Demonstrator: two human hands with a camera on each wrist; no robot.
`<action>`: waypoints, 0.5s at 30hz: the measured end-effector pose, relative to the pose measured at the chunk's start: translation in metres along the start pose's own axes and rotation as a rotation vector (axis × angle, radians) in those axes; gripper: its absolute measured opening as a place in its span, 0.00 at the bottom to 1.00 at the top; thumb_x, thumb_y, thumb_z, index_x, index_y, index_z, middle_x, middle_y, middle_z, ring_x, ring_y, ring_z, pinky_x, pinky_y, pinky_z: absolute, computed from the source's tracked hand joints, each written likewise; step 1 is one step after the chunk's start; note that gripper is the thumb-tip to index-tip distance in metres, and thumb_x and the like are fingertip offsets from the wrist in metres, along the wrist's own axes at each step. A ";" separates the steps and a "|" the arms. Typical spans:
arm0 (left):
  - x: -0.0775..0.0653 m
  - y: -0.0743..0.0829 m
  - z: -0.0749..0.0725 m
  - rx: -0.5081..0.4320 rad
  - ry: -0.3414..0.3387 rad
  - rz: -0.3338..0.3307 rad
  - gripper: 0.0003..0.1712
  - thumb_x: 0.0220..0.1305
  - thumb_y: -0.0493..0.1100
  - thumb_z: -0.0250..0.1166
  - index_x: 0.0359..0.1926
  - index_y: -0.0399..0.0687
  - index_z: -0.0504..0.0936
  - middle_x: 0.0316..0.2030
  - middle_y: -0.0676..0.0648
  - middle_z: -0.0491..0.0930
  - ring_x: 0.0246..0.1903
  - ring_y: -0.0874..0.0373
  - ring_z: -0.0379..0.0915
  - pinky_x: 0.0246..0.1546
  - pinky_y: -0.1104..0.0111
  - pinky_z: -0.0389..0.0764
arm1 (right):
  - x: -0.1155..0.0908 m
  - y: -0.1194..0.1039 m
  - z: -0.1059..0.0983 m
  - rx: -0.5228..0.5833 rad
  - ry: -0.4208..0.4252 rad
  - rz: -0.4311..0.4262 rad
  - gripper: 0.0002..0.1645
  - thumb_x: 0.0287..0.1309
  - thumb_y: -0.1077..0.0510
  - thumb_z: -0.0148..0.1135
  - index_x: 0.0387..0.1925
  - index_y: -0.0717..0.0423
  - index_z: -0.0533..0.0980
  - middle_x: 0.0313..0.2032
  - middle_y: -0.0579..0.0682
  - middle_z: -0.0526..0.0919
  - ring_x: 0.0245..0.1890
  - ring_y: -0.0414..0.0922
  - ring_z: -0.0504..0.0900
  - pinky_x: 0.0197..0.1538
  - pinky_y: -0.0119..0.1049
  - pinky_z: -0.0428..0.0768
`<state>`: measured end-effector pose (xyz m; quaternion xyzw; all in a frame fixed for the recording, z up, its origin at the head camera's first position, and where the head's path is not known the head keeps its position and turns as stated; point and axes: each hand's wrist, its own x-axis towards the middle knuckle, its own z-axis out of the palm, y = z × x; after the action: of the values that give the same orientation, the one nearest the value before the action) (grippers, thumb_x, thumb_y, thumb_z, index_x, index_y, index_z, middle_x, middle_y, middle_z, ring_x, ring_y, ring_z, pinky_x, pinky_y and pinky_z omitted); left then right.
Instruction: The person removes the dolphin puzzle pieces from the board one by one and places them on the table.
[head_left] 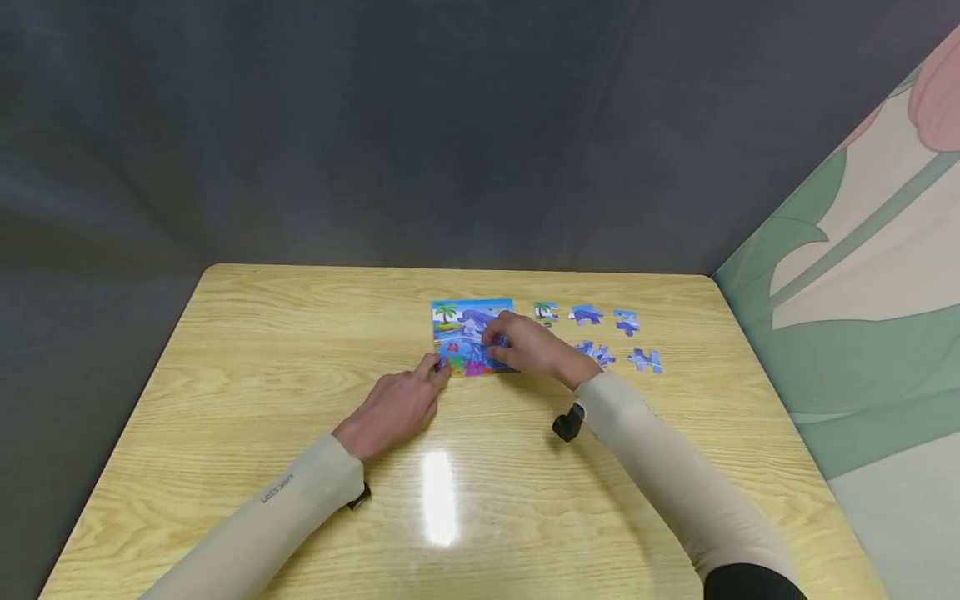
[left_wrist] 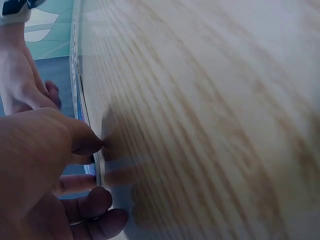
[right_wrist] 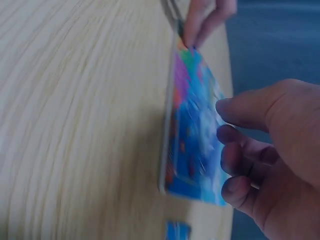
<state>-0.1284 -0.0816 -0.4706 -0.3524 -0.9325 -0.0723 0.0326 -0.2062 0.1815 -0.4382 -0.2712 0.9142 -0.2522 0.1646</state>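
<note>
A jigsaw puzzle board (head_left: 450, 328) with a dolphin, a palm tree and bright sea colours lies near the far side of the table. My left hand (head_left: 397, 405) rests at its near left corner, fingertips on the picture and thumb beside the edge. Over the right half of the board hovers my right hand (head_left: 534, 343), its fingers loosely bent. In the right wrist view a gap shows between its thumb (right_wrist: 245, 107) and fingers, with nothing visible there. The board's middle right is hidden under this hand in the head view.
Loose puzzle pieces lie right of the board: a palm tree piece (head_left: 546, 311), a dolphin piece (head_left: 587, 315) and several more, one of them (head_left: 596, 353) partly behind the right wrist. A dark curtain (head_left: 450, 167) stands behind the wooden table (head_left: 262, 350), a flowered cloth (head_left: 847, 275) at right.
</note>
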 end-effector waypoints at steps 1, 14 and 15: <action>0.000 0.000 0.000 -0.001 -0.006 -0.003 0.23 0.78 0.39 0.59 0.69 0.41 0.80 0.60 0.38 0.78 0.22 0.59 0.76 0.15 0.69 0.75 | 0.005 -0.002 0.004 -0.019 -0.009 0.003 0.12 0.76 0.59 0.62 0.54 0.57 0.84 0.51 0.53 0.83 0.44 0.46 0.81 0.52 0.44 0.83; 0.010 0.028 0.009 0.041 0.071 0.075 0.24 0.78 0.44 0.59 0.69 0.40 0.78 0.70 0.43 0.75 0.19 0.59 0.75 0.16 0.70 0.74 | 0.037 -0.021 0.012 -0.020 -0.061 -0.008 0.13 0.76 0.59 0.62 0.56 0.55 0.84 0.56 0.52 0.84 0.55 0.49 0.82 0.61 0.47 0.82; 0.011 0.030 0.009 0.045 0.066 0.084 0.25 0.79 0.45 0.59 0.70 0.40 0.77 0.71 0.44 0.75 0.18 0.60 0.74 0.16 0.70 0.74 | 0.039 -0.023 0.012 -0.014 -0.073 -0.007 0.13 0.77 0.59 0.61 0.56 0.55 0.84 0.56 0.52 0.83 0.54 0.49 0.82 0.60 0.46 0.82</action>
<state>-0.1168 -0.0501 -0.4752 -0.3877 -0.9168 -0.0613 0.0743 -0.2226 0.1379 -0.4424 -0.2848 0.9084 -0.2361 0.1949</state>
